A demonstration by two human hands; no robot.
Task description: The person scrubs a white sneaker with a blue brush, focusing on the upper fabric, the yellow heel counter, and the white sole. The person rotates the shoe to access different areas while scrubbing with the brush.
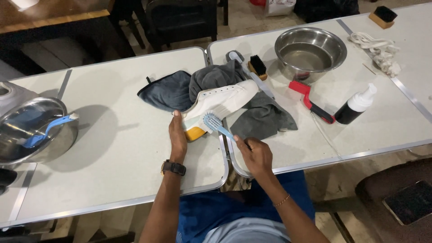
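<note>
One white lace-less sneaker with a yellow heel patch point(222, 102) is lying on its side across the seam where two pale folding tables point(121, 148) are meeting, resting partly on two grey cloths: a darker blue-grey one point(166, 91) spreading to the left and a lighter grey one point(263, 118) bunching under and behind the toe. Two steel bowls are sitting out, one round bowl point(310, 50) at the far right and one point(31, 132) at the left edge with a blue-handled brush point(47, 130) leaning in it. Three more brushes are lying about: a wooden black-bristled brush point(258, 67) just behind the shoe, a red-and-black-handled brush point(310, 100) beside the far bowl, and a wooden-backed dark one point(381, 16) at the far corner. One black pump bottle with a white foam top point(355, 107) is lying tilted near the red brush; any label is too small to make out. A heap of white laces point(378, 51) is lying to the right of the bowl.

The left hand point(177, 135), a dark watch on its wrist, is gripping the shoe's heel end, fingers wrapping the sole. The right hand point(255, 155) is clenching the handle of a light-blue toothbrush-shaped brush point(215, 123), its bristles touching the shoe's side near the heel.
</note>
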